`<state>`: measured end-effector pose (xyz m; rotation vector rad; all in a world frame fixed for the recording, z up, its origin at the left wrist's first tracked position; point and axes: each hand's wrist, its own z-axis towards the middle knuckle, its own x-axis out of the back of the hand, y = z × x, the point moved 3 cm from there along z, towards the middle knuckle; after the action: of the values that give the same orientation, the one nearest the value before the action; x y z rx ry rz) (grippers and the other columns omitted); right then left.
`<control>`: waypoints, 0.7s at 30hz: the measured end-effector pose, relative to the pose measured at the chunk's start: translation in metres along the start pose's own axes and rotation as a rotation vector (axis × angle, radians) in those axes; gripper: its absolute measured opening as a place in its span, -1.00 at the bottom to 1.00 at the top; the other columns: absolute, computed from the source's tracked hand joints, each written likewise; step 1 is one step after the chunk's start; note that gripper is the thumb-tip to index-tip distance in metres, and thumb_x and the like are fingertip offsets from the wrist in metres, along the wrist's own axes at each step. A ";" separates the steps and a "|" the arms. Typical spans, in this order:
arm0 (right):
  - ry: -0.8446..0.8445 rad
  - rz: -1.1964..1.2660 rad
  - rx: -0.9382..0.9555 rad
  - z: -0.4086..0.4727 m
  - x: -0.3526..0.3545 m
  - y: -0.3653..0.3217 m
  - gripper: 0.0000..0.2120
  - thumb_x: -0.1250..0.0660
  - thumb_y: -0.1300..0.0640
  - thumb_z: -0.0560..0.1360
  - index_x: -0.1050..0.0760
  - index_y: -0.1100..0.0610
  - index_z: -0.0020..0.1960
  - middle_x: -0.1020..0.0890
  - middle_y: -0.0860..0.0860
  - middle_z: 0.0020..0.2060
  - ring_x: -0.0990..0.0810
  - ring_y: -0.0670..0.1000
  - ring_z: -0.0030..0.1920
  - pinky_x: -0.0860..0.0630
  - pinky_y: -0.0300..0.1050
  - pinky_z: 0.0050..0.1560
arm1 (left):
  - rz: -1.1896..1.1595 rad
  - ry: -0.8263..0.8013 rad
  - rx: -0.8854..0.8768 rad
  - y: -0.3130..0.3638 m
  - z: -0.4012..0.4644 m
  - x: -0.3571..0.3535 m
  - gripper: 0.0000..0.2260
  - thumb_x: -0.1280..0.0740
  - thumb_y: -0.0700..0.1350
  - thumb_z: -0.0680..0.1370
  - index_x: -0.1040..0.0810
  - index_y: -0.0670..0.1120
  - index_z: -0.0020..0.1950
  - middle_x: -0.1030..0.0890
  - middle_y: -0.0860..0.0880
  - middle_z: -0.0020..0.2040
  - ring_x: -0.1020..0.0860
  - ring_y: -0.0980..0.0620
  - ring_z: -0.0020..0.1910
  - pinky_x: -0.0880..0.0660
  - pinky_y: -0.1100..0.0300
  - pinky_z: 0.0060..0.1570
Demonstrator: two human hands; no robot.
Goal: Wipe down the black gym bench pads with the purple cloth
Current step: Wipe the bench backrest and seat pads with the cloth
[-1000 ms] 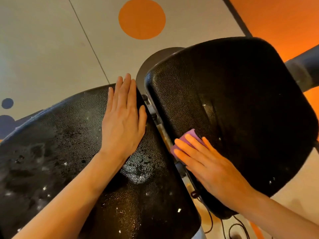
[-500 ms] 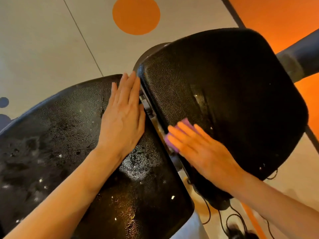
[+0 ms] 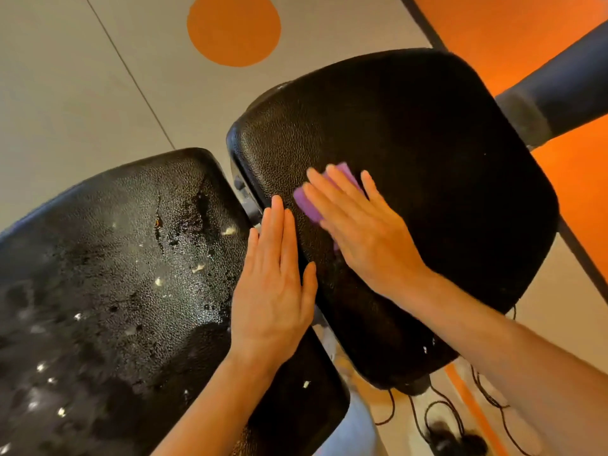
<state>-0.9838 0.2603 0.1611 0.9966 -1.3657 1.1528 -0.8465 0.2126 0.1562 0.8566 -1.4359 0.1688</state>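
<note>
Wiping looks partly done: right hand presses the purple cloth flat-fingered on the right pad, which looks dry; beside it, the left pad, under the flat, empty left hand, looks wet and speckled

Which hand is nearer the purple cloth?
Right. The right hand presses flat on the purple cloth on the right-side black pad; the left hand rests beside it, spanning the gap.

No text, label, brand, number or sign can be read on anything in view.
</note>
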 end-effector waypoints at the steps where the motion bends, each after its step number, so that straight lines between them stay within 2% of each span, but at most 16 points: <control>1: 0.042 0.004 -0.039 0.032 -0.001 0.004 -0.48 -0.13 0.23 0.57 -0.16 0.16 0.52 -0.20 0.09 0.52 -0.13 0.11 0.53 -0.04 0.10 0.52 | 0.034 -0.002 0.003 0.000 0.000 -0.001 -0.41 -0.06 0.02 0.63 -0.03 -0.23 0.57 0.02 -0.18 0.60 0.05 -0.05 0.59 0.13 0.11 0.56; 4: 0.045 0.041 -0.099 0.034 -0.004 0.010 -0.48 -0.19 0.21 0.59 -0.16 0.17 0.52 -0.19 0.09 0.52 -0.09 0.09 0.54 -0.06 0.08 0.53 | 0.072 -0.007 0.004 0.001 0.000 -0.003 -0.42 -0.03 0.03 0.62 -0.05 -0.25 0.57 0.01 -0.19 0.60 0.03 -0.06 0.59 0.06 0.05 0.55; 7: -0.054 -0.004 -0.064 -0.071 -0.003 -0.001 -0.48 -0.06 0.19 0.62 -0.03 0.12 0.55 -0.12 0.07 0.54 0.03 0.05 0.56 0.03 0.02 0.54 | 0.062 0.003 -0.005 0.002 0.000 -0.003 -0.42 -0.05 0.00 0.61 -0.06 -0.26 0.56 -0.01 -0.20 0.59 0.00 -0.08 0.59 0.00 0.01 0.55; 9: -0.071 0.015 -0.043 -0.118 0.005 -0.006 -0.48 -0.01 0.17 0.63 0.02 0.11 0.56 -0.15 0.07 0.53 0.06 0.04 0.56 0.10 -0.03 0.54 | 0.065 0.015 -0.009 0.002 -0.001 -0.003 -0.42 -0.05 0.00 0.62 -0.07 -0.27 0.56 -0.03 -0.22 0.59 -0.01 -0.09 0.59 -0.03 -0.02 0.54; 11: -0.088 0.020 -0.033 -0.094 -0.001 0.006 -0.44 -0.15 0.24 0.59 -0.08 0.13 0.55 -0.16 0.07 0.53 0.00 0.05 0.56 0.04 -0.02 0.54 | 0.075 0.016 -0.013 0.002 -0.001 -0.002 -0.43 -0.04 0.00 0.62 -0.07 -0.28 0.55 -0.03 -0.22 0.59 -0.02 -0.10 0.58 -0.04 -0.03 0.53; 12: -0.072 0.053 -0.088 -0.061 -0.001 0.012 -0.45 -0.18 0.26 0.58 -0.13 0.15 0.53 -0.17 0.08 0.53 -0.05 0.07 0.55 0.00 0.01 0.53 | 0.077 0.010 -0.012 0.002 -0.001 -0.002 -0.42 -0.04 0.01 0.62 -0.06 -0.27 0.56 -0.03 -0.22 0.59 -0.02 -0.09 0.58 -0.03 -0.02 0.53; 14: 0.008 0.093 -0.223 0.018 0.004 0.025 -0.48 -0.10 0.21 0.57 -0.15 0.17 0.52 -0.18 0.10 0.52 -0.09 0.11 0.54 -0.01 0.04 0.51 | 0.085 0.007 0.002 0.001 -0.001 -0.002 -0.42 -0.04 0.02 0.62 -0.05 -0.26 0.56 -0.01 -0.20 0.59 0.00 -0.07 0.59 0.00 0.00 0.54; 16: 0.008 0.129 -0.337 0.054 0.006 0.033 -0.44 -0.02 0.17 0.54 -0.09 0.16 0.53 -0.13 0.10 0.54 -0.03 0.10 0.55 0.02 0.05 0.52 | 0.092 -0.001 0.004 0.001 -0.001 -0.004 -0.41 -0.04 0.03 0.62 -0.05 -0.26 0.56 0.00 -0.19 0.60 0.00 -0.07 0.59 0.01 0.01 0.54; 18: -0.013 0.128 -0.319 0.020 0.004 0.023 -0.42 -0.02 0.20 0.52 -0.07 0.16 0.54 -0.09 0.09 0.55 0.02 0.08 0.56 0.03 0.06 0.54 | 0.086 -0.003 0.002 0.001 -0.001 -0.004 -0.41 -0.05 0.03 0.62 -0.05 -0.26 0.57 0.01 -0.19 0.60 0.02 -0.06 0.59 0.03 0.01 0.55; 21: -0.007 0.098 -0.292 -0.091 0.010 -0.008 -0.36 -0.23 0.33 0.47 -0.16 0.17 0.51 -0.20 0.11 0.51 -0.08 0.11 0.53 -0.09 0.07 0.52 | 0.072 -0.024 -0.002 0.000 -0.002 -0.003 -0.41 -0.06 0.03 0.63 -0.02 -0.24 0.57 0.05 -0.17 0.60 0.05 -0.05 0.59 0.07 0.04 0.55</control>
<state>-0.9592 0.3487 0.1720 0.7316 -1.5505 0.9860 -0.8458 0.2148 0.1539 0.8086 -1.4901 0.2118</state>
